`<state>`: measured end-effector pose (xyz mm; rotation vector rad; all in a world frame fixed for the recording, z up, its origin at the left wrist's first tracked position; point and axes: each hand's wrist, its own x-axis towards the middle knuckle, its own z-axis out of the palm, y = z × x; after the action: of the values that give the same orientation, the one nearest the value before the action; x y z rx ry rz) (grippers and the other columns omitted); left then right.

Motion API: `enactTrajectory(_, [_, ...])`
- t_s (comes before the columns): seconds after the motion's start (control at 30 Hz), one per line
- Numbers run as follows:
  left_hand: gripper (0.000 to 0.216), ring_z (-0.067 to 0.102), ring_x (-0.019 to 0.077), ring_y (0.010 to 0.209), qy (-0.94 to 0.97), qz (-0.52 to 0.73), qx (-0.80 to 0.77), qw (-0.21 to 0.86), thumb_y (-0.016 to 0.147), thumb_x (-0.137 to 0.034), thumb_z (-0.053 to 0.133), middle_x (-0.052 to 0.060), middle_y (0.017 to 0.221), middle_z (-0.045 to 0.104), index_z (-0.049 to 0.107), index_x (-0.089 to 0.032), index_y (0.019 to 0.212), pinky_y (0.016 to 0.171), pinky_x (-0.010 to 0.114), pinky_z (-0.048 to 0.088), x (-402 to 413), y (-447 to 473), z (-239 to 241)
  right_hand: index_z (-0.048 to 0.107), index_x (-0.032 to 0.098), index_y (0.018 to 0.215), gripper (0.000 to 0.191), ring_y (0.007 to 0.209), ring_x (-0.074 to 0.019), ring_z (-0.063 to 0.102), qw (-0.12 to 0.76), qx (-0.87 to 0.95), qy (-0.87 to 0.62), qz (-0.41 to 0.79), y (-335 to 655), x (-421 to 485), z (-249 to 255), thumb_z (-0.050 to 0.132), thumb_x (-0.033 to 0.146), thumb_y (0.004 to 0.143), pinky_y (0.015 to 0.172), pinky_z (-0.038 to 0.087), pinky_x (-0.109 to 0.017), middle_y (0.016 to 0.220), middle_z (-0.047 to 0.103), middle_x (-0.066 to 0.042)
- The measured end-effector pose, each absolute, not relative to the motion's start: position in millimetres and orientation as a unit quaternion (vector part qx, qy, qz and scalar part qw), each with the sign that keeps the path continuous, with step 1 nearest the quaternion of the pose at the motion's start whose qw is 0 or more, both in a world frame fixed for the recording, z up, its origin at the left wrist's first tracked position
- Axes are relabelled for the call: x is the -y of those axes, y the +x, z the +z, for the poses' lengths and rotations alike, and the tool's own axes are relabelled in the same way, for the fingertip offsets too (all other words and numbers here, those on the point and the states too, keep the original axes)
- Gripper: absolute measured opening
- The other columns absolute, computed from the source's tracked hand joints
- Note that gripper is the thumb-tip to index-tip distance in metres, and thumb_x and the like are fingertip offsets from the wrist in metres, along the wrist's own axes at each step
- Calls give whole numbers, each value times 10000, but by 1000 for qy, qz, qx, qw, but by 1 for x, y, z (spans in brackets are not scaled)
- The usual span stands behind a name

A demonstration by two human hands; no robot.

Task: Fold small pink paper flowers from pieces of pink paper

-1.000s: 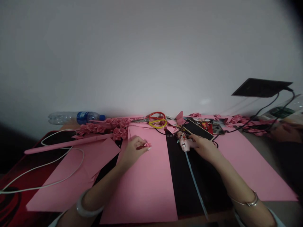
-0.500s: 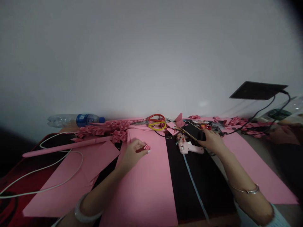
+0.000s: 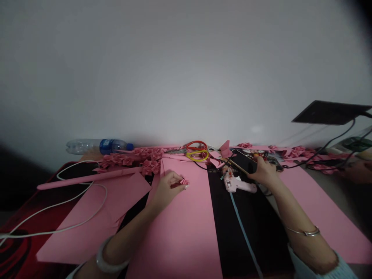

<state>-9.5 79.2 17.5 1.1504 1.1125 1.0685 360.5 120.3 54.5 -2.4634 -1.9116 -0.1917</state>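
Note:
Between the thumb and fingers of my left hand (image 3: 171,186) is a small pink paper flower (image 3: 185,181), held just above a large pink paper sheet (image 3: 180,228). Over at the right, my right hand (image 3: 265,173) lies across the end of a dark-screened phone (image 3: 244,161), thumb at its near edge and fingers on the far side. The fingertips are partly hidden. A pale pink hot glue gun (image 3: 240,185) lies on the black surface in front of the phone, a blue strip running from it toward me.
Red-and-yellow-handled scissors (image 3: 197,150) lie by the wall. Pink paper flowers (image 3: 151,161) pile up to their left, near a plastic bottle (image 3: 87,147) and a rolled paper stick (image 3: 87,178). A white cable (image 3: 78,224) loops at left. Another person's hand (image 3: 357,171) is at far right.
The view has shifted slightly, so the scene sits further right. My right hand's fingers have moved a little further over the phone. My left hand still holds the flower.

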Motion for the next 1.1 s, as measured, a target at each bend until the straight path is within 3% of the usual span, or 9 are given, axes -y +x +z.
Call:
enactTrajectory(0.1, [303,735,241,908,484,460,-474,574,603,-297,825,50,905,752,562,-200,719,799,364,561,-80,-9,17,466,63,1353,722,1089,-458,620,-10,600,-798,-59,353,-119,63,676,419,762,827,454,-491,1192,642,-291])
enactTrajectory(0.2, [299,734,231,886,475,469,-478,572,605,-282,822,31,849,744,564,-199,731,795,352,556,-82,-8,18,609,116,1202,560,1037,-419,654,13,623,-782,-35,337,-120,89,721,354,708,825,469,-467,1073,705,-234])
enactTrajectory(0.27, [294,732,219,881,469,478,-476,570,618,-278,819,15,833,736,562,-200,737,807,346,552,-82,-6,18,663,154,1120,419,964,-378,683,92,626,-774,-5,317,-121,112,679,347,748,806,484,-438,1005,734,-185])
enactTrajectory(0.37, [287,725,204,874,463,491,-464,573,640,-283,815,1,829,727,560,-201,742,813,337,547,-84,-1,21,664,136,1130,366,993,-320,680,305,608,-733,22,272,-120,137,590,304,813,816,497,-394,1062,728,-177])
enactTrajectory(0.43, [269,718,195,857,457,501,-456,576,649,-277,808,-2,813,719,573,-200,755,807,333,545,-86,2,23,671,139,1071,305,900,-267,693,443,588,-674,69,236,-118,140,548,291,838,756,511,-357,991,733,-146])
enactTrajectory(0.53, [241,709,195,860,453,513,-448,575,654,-276,800,7,817,720,608,-197,776,811,336,546,-92,7,27,661,179,995,225,770,-209,668,550,579,-578,169,189,-115,122,536,324,876,691,509,-318,886,720,-82])
enactTrajectory(0.7, [243,701,201,890,447,525,-428,584,664,-287,805,28,887,736,637,-195,813,795,322,551,-106,9,28,631,201,922,169,769,-194,631,558,600,-501,280,152,-118,68,523,330,914,679,488,-292,838,681,-46])
enactTrajectory(0.87, [288,679,178,771,443,516,-433,591,615,-298,834,7,779,696,643,-182,797,696,282,546,-119,7,20,610,201,879,108,659,-157,552,560,583,-513,289,145,-120,31,559,296,890,618,442,-261,731,606,3])
enactTrajectory(1.1, [292,680,198,815,449,485,-443,606,618,-329,814,18,819,705,626,-197,798,732,310,550,-122,1,10,650,199,776,130,628,-158,537,525,603,-530,282,142,-114,18,568,240,868,594,422,-262,690,618,-7])
